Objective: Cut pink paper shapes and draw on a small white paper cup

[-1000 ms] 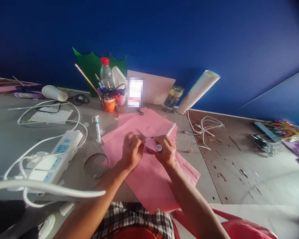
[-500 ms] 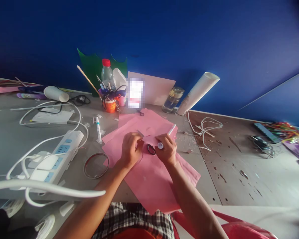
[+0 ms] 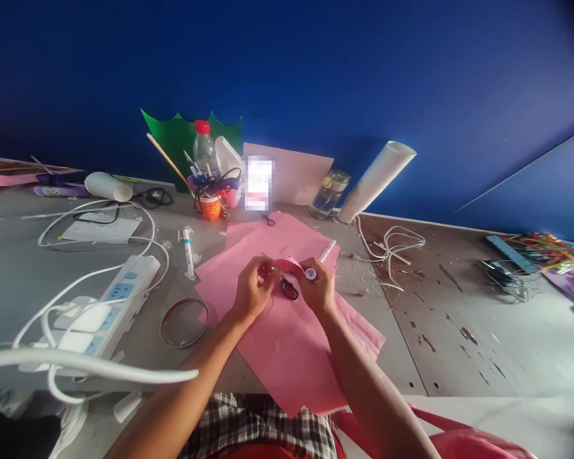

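A small curved piece of pink paper (image 3: pixel 289 263) is stretched between my two hands. My left hand (image 3: pixel 254 288) pinches its left end, fingers closed. My right hand (image 3: pixel 319 288) grips its right end, with a white stick (image 3: pixel 328 250) poking out behind the knuckles and a round white end (image 3: pixel 310 273) showing at the fingers; whether these are one object I cannot tell. Just below the paper piece lie dark scissors handles (image 3: pixel 289 289), their blades hidden. Large pink sheets (image 3: pixel 296 344) spread under both hands.
Left of the sheets are a white marker (image 3: pixel 188 253), a tape roll (image 3: pixel 184 323) and a power strip (image 3: pixel 119 299) with white cables. Behind stand an orange cup (image 3: pixel 211 209) of tools, a glowing phone screen (image 3: pixel 258 182), a glass jar (image 3: pixel 329 193) and stacked paper cups (image 3: pixel 377 182).
The pink paper piece has gone from lying fairly flat to bowed between my hands. The round white end has turned more toward me. My hands have stayed nearly in place.
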Available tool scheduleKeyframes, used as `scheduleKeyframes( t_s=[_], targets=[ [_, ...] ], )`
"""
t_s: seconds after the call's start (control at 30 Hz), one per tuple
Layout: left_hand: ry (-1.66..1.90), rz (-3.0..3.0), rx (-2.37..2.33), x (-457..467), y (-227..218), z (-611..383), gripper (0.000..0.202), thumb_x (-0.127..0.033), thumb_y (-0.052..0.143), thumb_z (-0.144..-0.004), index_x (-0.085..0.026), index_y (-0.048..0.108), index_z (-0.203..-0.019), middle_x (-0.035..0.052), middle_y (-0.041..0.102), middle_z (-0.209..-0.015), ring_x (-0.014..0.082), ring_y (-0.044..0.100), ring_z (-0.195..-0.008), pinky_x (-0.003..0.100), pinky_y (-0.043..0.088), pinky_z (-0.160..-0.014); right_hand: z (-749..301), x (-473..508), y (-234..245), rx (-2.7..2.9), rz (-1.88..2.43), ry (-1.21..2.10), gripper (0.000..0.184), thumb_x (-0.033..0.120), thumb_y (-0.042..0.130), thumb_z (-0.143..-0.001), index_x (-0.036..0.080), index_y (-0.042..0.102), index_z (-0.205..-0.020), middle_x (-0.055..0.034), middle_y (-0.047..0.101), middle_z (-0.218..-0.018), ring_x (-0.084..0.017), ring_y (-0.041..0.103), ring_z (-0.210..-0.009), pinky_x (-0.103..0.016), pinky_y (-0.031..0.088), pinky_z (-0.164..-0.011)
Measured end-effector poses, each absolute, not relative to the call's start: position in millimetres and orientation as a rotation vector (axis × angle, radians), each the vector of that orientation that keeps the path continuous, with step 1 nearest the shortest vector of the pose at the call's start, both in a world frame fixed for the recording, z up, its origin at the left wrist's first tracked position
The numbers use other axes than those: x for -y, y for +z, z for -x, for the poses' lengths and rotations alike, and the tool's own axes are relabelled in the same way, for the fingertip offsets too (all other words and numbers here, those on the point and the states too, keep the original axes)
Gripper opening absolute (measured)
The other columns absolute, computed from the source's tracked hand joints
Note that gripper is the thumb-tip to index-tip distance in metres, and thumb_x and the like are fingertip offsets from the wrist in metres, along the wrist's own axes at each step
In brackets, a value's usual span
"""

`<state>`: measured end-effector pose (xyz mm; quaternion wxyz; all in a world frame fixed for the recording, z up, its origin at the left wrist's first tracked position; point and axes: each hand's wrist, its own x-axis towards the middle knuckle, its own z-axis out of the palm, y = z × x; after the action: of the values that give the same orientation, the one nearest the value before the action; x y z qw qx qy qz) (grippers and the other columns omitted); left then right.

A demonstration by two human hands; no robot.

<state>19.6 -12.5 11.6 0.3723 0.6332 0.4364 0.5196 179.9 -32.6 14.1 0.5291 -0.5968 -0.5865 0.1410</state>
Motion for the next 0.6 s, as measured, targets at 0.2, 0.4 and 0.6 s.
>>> scheduleKeyframes(
  t_s=[0.2,0.4,0.6],
  targets=[
    [1.166,-1.715,-1.237,12.8,11.5,-21.0,0.024,-0.031,0.053,-0.086,-0.020,0.053,-0.065,-0.0017,0.053,-0.059,0.0119,0.047,-0.056,0.024,0.035,-0.055,-173.6,39.0,27.2,1.372,1.458,0.591,0.020,0.039,0.064,-0.079,0.021,0.063,-0.070,0.0039,0.055,-0.057,-0.012,0.047,-0.052,-0.025,0.038,-0.051],
    [1.131,-1.820,-1.301,12.3,12.3,-20.7,0.032,-0.036,0.055,-0.083,-0.022,0.041,-0.058,-0.0037,0.042,-0.053,0.0117,0.037,-0.052,0.027,0.028,-0.054,-171.2,37.8,24.9,1.323,1.495,0.376,0.017,0.030,0.057,-0.075,0.022,0.054,-0.062,0.0031,0.055,-0.058,-0.013,0.048,-0.055,-0.025,0.041,-0.055],
    [1.138,-1.882,-1.306,11.6,10.2,-20.7,0.035,-0.035,0.052,-0.086,-0.023,0.038,-0.057,-0.0027,0.042,-0.053,0.0128,0.038,-0.052,0.027,0.029,-0.054,-172.5,36.3,21.3,1.307,1.462,0.391,0.018,0.033,0.059,-0.077,0.022,0.055,-0.064,0.0040,0.052,-0.057,-0.013,0.045,-0.053,-0.025,0.039,-0.051]
  ],
)
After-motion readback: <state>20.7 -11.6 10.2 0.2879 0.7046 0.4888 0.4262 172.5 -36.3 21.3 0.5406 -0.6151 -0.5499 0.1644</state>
